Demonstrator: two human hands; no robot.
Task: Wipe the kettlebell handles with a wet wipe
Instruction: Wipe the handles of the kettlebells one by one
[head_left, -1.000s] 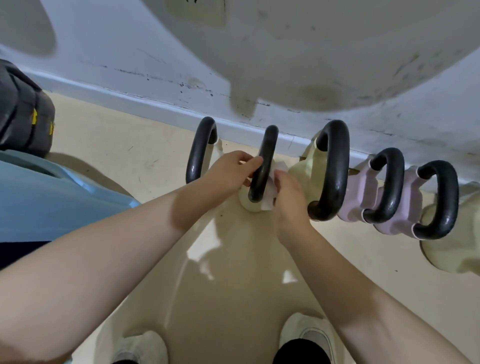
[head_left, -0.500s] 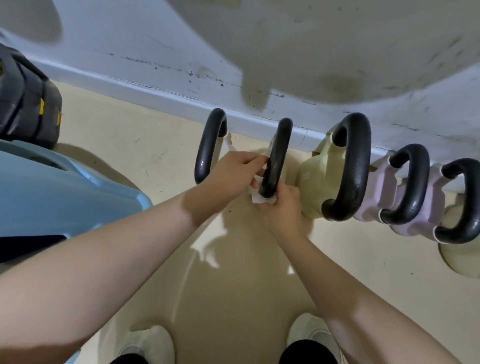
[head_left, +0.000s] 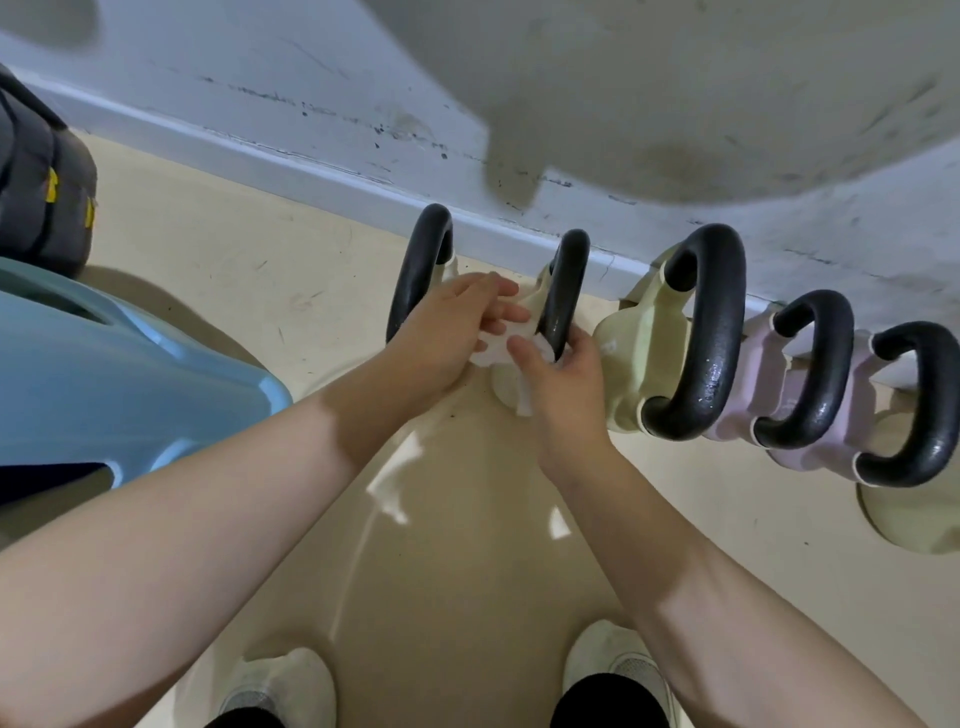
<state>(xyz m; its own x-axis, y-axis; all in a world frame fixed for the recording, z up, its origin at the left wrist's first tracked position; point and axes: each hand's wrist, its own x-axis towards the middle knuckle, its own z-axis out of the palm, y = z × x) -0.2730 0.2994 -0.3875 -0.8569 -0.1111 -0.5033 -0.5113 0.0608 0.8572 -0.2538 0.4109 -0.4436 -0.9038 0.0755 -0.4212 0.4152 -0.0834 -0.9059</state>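
Note:
Several kettlebells with black handles stand in a row along the wall. A white wet wipe (head_left: 501, 345) is bunched at the lower left side of the second handle (head_left: 563, 288). My left hand (head_left: 452, 332) pinches the wipe from the left, between the first handle (head_left: 415, 265) and the second. My right hand (head_left: 563, 384) holds the wipe against the base of the second handle, its fingers curled round it. To the right stand a cream kettlebell with a larger handle (head_left: 711, 332) and two pink ones (head_left: 815, 374).
A big cream dome (head_left: 457, 571) fills the floor in front of me, with my two white shoes (head_left: 618, 670) at its near edge. A light blue plastic object (head_left: 104, 384) and a dark bag (head_left: 36, 182) are at the left. The scuffed wall (head_left: 311, 119) runs behind.
My left hand has left the second handle and now pinches the wipe. My right hand has slid with the wipe down to the handle's base. The view has moved nearer.

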